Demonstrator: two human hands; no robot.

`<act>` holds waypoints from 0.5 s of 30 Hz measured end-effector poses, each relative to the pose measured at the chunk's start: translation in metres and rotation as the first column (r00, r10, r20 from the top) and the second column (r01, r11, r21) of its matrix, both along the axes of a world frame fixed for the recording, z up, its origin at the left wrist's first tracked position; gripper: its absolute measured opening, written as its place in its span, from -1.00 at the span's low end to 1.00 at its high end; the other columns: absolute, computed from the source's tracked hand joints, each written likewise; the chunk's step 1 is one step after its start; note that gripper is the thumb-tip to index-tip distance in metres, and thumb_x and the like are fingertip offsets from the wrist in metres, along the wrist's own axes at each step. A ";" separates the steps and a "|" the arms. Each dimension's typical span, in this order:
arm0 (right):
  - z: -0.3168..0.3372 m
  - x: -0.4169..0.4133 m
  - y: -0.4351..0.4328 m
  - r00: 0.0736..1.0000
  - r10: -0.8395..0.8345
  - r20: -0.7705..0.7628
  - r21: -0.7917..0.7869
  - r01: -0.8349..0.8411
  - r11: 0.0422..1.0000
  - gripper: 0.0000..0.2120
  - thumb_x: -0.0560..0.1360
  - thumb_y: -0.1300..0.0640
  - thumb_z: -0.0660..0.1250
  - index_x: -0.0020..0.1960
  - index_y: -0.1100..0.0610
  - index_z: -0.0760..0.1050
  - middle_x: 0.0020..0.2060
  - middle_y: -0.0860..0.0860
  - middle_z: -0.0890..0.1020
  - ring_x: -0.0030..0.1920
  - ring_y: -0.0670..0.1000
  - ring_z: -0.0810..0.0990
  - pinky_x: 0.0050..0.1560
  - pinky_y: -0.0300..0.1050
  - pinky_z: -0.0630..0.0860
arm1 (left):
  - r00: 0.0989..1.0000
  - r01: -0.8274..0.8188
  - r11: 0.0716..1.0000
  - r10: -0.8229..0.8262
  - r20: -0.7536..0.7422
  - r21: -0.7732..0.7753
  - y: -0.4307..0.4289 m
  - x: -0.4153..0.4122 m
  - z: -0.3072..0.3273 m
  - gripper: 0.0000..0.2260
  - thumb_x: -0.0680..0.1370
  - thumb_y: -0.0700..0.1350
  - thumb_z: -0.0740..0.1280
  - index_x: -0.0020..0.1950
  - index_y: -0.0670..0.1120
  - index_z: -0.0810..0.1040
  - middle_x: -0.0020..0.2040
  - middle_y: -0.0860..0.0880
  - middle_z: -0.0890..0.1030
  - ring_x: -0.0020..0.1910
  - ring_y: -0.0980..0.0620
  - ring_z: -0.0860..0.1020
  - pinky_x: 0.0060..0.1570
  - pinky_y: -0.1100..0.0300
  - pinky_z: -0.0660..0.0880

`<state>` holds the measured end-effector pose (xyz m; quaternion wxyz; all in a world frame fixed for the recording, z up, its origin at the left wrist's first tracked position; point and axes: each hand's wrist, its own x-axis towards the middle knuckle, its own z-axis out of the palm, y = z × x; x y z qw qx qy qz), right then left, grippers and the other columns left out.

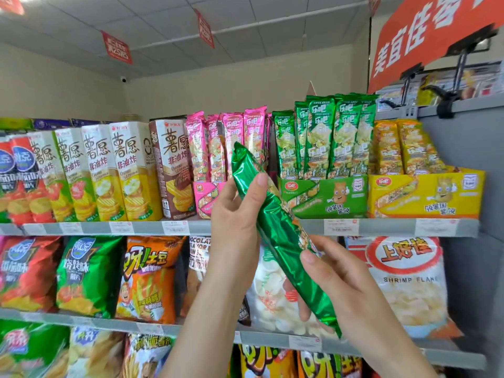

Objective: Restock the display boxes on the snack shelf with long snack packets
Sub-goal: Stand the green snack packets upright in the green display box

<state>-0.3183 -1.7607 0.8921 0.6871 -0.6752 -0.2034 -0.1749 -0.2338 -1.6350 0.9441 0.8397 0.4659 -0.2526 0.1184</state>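
A long green snack packet (275, 227) slants in front of the shelves, its top end up left and its bottom end down right. My left hand (237, 211) grips its upper part, thumb on the front. My right hand (335, 279) holds the lower part, thumb on the front. On the top shelf stand three display boxes: a pink one (203, 199) with pink packets, a green one (327, 197) full of upright green packets (321, 137), and a yellow one (425, 195) with yellow packets leaning back.
Tall crisp cartons (109, 170) fill the top shelf's left side. Bags of crisps and shrimp crackers (409, 279) line the lower shelves. A grey side panel (469, 170) closes the shelf on the right, with an orange sign (436, 31) above.
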 end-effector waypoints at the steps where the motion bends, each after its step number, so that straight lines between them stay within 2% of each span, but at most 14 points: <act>1: -0.001 0.000 0.000 1.000 -0.007 -0.005 0.004 0.007 1.000 -0.77 0.47 -0.13 0.28 0.06 -0.11 0.58 -0.28 0.26 0.63 -0.46 0.10 0.57 -0.41 -0.16 0.46 | 1.000 0.015 1.000 -0.015 0.002 0.000 0.000 0.000 -0.004 -0.53 0.39 0.05 0.50 0.17 -0.18 0.54 -0.13 0.03 0.64 -0.20 0.08 0.60 -0.13 0.15 0.54; 3: -0.003 0.001 0.000 1.000 -0.026 -0.009 0.031 0.026 0.999 -0.77 0.47 -0.14 0.29 0.05 -0.10 0.59 -0.26 0.26 0.62 -0.44 0.11 0.58 -0.41 -0.17 0.47 | 0.998 0.040 0.998 -0.042 0.042 0.049 -0.003 -0.002 -0.012 -0.64 0.37 0.06 0.51 0.05 -0.10 0.61 -0.17 0.04 0.66 -0.22 0.09 0.61 -0.20 0.20 0.55; 5: -0.005 0.003 0.000 0.997 -0.074 0.005 0.040 0.074 0.996 -0.72 0.46 -0.16 0.31 0.07 -0.05 0.61 -0.23 0.24 0.63 -0.38 0.15 0.56 -0.36 -0.10 0.46 | 0.996 0.064 0.992 -0.070 0.058 0.112 -0.007 -0.004 -0.020 -0.73 0.36 0.06 0.51 -0.03 -0.03 0.65 -0.16 -0.01 0.67 -0.20 0.04 0.62 -0.18 0.17 0.56; 7: -0.008 0.006 0.000 0.989 -0.141 0.036 0.002 0.141 0.990 -0.70 0.46 -0.17 0.30 0.09 -0.05 0.61 -0.16 0.11 0.68 -0.18 0.19 0.61 -0.19 -0.01 0.49 | 0.994 0.094 0.988 -0.100 0.045 0.126 -0.009 -0.006 -0.025 -0.74 0.36 0.05 0.52 -0.04 -0.05 0.66 -0.14 -0.06 0.68 -0.18 0.01 0.62 -0.15 0.14 0.56; 10: -0.012 0.008 -0.003 0.976 -0.206 0.067 -0.064 0.210 0.976 -0.70 0.46 -0.20 0.25 0.12 -0.15 0.59 -0.03 -0.06 0.67 0.01 0.01 0.62 0.04 -0.06 0.51 | 0.990 0.125 0.984 -0.131 0.042 0.125 -0.008 -0.006 -0.027 -0.76 0.37 0.02 0.52 -0.04 -0.03 0.68 -0.09 -0.07 0.70 -0.13 0.01 0.65 -0.11 0.14 0.59; 13: -0.013 0.009 -0.004 0.970 -0.233 0.072 -0.174 0.242 0.955 -0.70 0.47 -0.26 0.20 0.14 -0.28 0.54 0.00 -0.16 0.62 0.07 -0.13 0.58 0.09 -0.16 0.46 | 0.995 0.028 0.991 -0.040 0.086 0.132 -0.007 -0.007 -0.027 -0.86 0.42 0.02 0.51 -0.08 0.01 0.66 -0.19 0.03 0.68 -0.23 0.10 0.62 -0.23 0.24 0.55; 15: -0.012 0.009 -0.003 0.988 -0.146 0.050 -0.231 0.153 0.961 -0.72 0.50 -0.27 0.15 0.16 -0.35 0.50 0.02 -0.18 0.65 0.07 -0.16 0.60 0.08 -0.24 0.49 | 0.993 -0.062 0.991 0.050 0.102 0.116 -0.009 -0.009 -0.025 -0.88 0.45 0.01 0.47 -0.09 0.01 0.62 -0.25 0.07 0.64 -0.29 0.15 0.58 -0.30 0.29 0.51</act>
